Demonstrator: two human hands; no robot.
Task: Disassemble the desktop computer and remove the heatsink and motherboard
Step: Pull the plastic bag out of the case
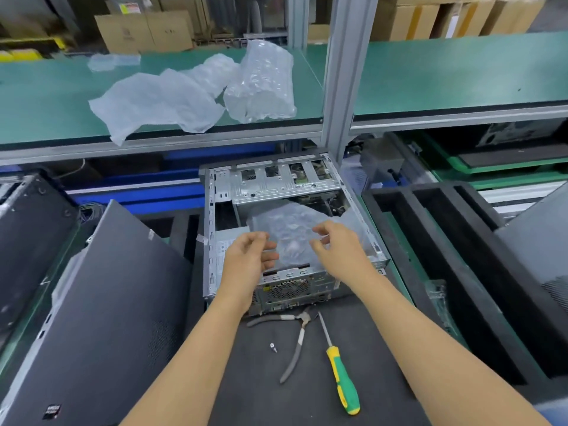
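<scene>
Left hand (249, 259) fingers curled, half open, and right hand (338, 245) fingers loosely spread, both at the edges of a clear bag (295, 232); whether either pinches it, I cannot tell; the bag lies in the open case (276, 179); just before the case lie pliers (296, 336), a screwdriver (339, 368) and a screw (273, 346); left of it leans a panel (107, 318).

Interior of the computer case (215, 216) is largely covered by a translucent bubble-wrap sheet (292, 229), so heatsink and motherboard cannot be made out beneath it. Contact between the 2 hands, left hand (246, 262) and right hand (341, 250), and the sheet cannot be confirmed; fingertips are motion-blurred. The dark side panel (101, 318) is cut off by the bottom edge, and its corner label is too small to be read.
</scene>
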